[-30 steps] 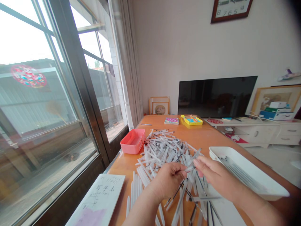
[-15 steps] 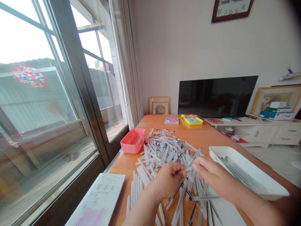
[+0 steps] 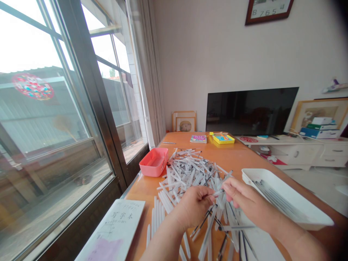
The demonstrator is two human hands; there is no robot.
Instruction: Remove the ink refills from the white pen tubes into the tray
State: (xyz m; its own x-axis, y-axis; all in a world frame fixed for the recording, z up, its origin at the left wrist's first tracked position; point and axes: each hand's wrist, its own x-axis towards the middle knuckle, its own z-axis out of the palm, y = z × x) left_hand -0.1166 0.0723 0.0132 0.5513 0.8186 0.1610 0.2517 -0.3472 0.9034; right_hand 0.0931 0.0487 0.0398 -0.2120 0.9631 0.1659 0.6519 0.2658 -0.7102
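My left hand (image 3: pixel 196 203) is closed, thumb and fingers pinching a whitish translucent pen (image 3: pixel 218 192). At the other end of the same pen, my right hand (image 3: pixel 240 192) is closed too, and its fingertips hide that end. Both hands are just above a loose heap of translucent pen barrels (image 3: pixel 187 175) and dark, thin refills (image 3: pixel 199 226). Below my right wrist lies a greyish pen (image 3: pixel 236 228). Several pen barrels (image 3: pixel 157 214) lie side by side left of my left forearm.
A white tray (image 3: pixel 312 223) with several grey pens stands at the right. At the left are a pink plastic basket (image 3: pixel 152 168) and a writing booklet (image 3: pixel 119 228). Farther back on the wooden table (image 3: pixel 179 137) lie a small colourful book (image 3: pixel 198 139) and a yellow box (image 3: pixel 224 140).
My hands have shifted very slightly, and a little more of the pen shows between them. My right hand has edged up a bit. The other things stay put.
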